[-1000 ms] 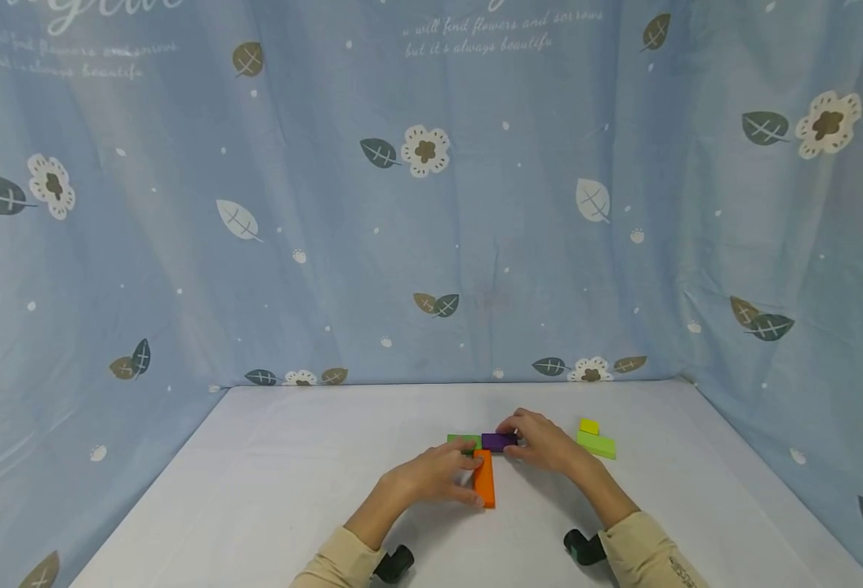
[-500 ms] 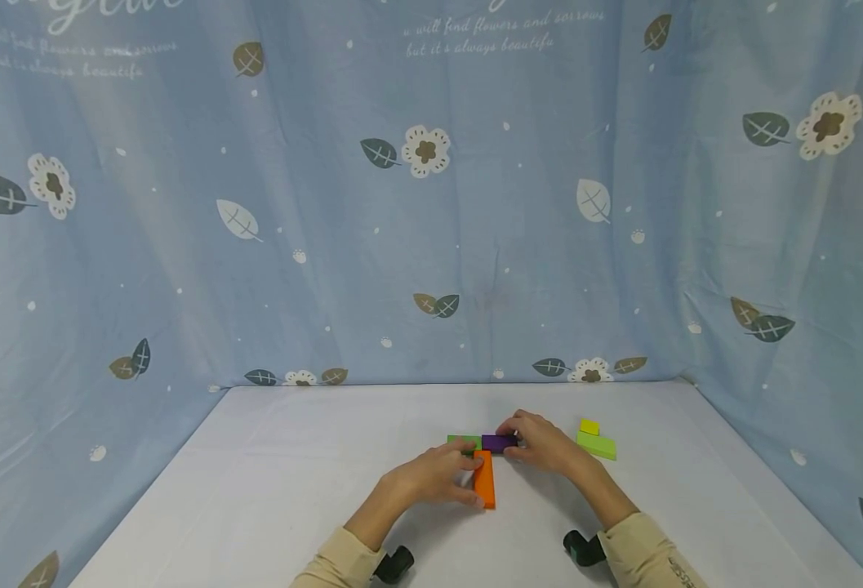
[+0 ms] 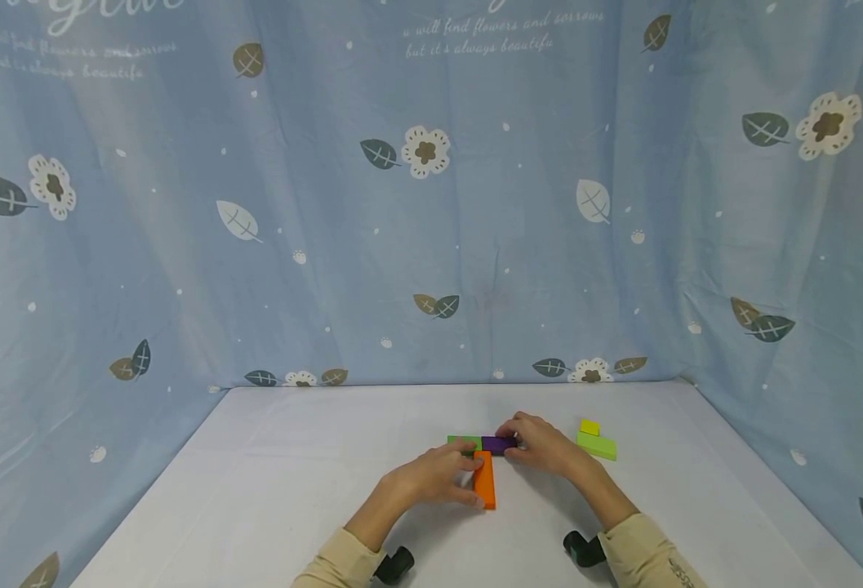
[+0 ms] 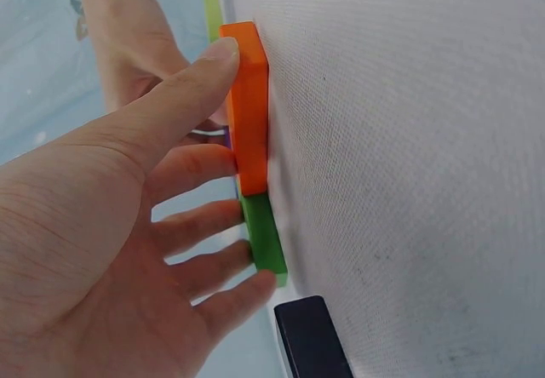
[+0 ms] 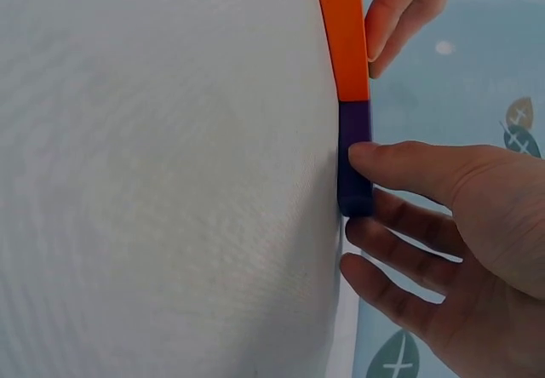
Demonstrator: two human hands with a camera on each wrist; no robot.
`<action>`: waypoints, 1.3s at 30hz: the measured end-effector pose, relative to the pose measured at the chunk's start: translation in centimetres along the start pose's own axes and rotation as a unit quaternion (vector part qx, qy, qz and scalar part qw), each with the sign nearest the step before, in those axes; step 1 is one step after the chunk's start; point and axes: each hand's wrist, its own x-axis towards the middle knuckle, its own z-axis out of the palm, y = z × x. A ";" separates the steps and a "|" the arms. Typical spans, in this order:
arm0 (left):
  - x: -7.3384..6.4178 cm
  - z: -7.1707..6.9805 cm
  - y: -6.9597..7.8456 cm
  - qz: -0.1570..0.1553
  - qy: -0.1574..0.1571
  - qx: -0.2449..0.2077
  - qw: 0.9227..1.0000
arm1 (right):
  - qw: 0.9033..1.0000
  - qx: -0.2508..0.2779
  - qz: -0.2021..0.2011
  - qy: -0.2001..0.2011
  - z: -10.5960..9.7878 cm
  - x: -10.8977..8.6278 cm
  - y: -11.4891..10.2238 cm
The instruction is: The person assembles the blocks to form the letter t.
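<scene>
In the head view an orange block point(image 3: 486, 482) lies lengthwise toward the person, its far end at the line where a green block point(image 3: 455, 440) and a purple block point(image 3: 494, 445) lie end to end. My left hand point(image 3: 431, 476) holds the orange block, with the thumb point(image 4: 223, 50) at its near end and the index finger along its side. The other left fingers reach along the green block point(image 4: 266, 237). Between thumb and index finger, my right hand point(image 3: 543, 443) pinches the purple block point(image 5: 354, 174); its remaining fingers are spread beside the block's end.
Right of the hands, a light green block point(image 3: 597, 446) lies with a small yellow block point(image 3: 589, 426) just behind it. Black wrist devices point(image 3: 396, 565) stick out by both sleeves. A blue patterned curtain point(image 3: 328, 245) surrounds the white table point(image 3: 291, 457).
</scene>
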 end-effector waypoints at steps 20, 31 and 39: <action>0.0 0.2 0.0 -0.007 -0.002 -0.001 1.000 | 1.000 -0.002 0.002 -0.010 0.1 -0.1 -0.2; 0.0 0.2 -0.1 0.000 -0.005 0.001 1.000 | 1.000 -0.006 0.022 -0.006 0.0 -0.3 -0.9; -0.1 0.0 0.0 0.001 -0.006 -0.006 1.000 | 0.999 -0.030 -0.019 -0.028 -0.6 -0.9 -2.0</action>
